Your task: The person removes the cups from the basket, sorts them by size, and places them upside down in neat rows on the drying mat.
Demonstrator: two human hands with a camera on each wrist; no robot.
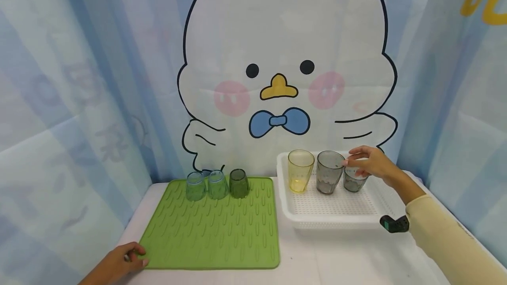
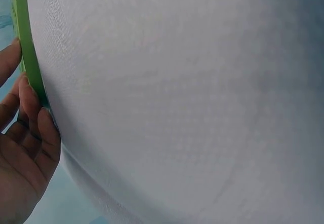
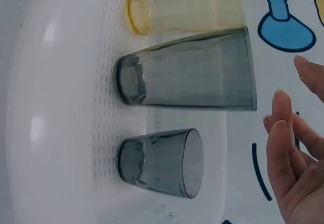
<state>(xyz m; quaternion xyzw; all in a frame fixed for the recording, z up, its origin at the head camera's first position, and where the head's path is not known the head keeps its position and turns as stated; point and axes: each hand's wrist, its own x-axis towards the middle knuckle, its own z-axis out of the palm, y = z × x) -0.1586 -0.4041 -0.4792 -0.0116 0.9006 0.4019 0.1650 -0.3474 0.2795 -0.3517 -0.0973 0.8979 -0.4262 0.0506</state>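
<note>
Your pale yellow sleeve [image 1: 443, 232], with a small dark device [image 1: 394, 224] at its cuff, runs in from the lower right to your right hand [image 1: 372, 162], whose fingers are loosely bent, a little apart and holding nothing; in the right wrist view they are clear of the glass rims. Just below them, the small grey glass [image 1: 354, 183] stands upright in the white tray [image 1: 328, 219], the tall grey glass [image 1: 328, 179] beside it and the yellow glass [image 1: 301, 173] farther left, both upright too. At the lower left, your left hand [image 1: 120, 261] has its fingers softly curved, fingertips at the edge of the green mat [image 1: 210, 236], by its near left corner; you cannot tell how firmly they press. Along the mat's far edge, two bluish glasses [image 1: 217, 187] and a darker glass [image 1: 239, 184] sit mouth down in a row. Mat and tray lie side by side on the white tablecloth [image 1: 336, 258], and behind everything hangs a blue and white curtain [image 1: 99, 100] printed with a big white bird [image 1: 277, 25] in a blue bow tie [image 1: 278, 121]
</note>
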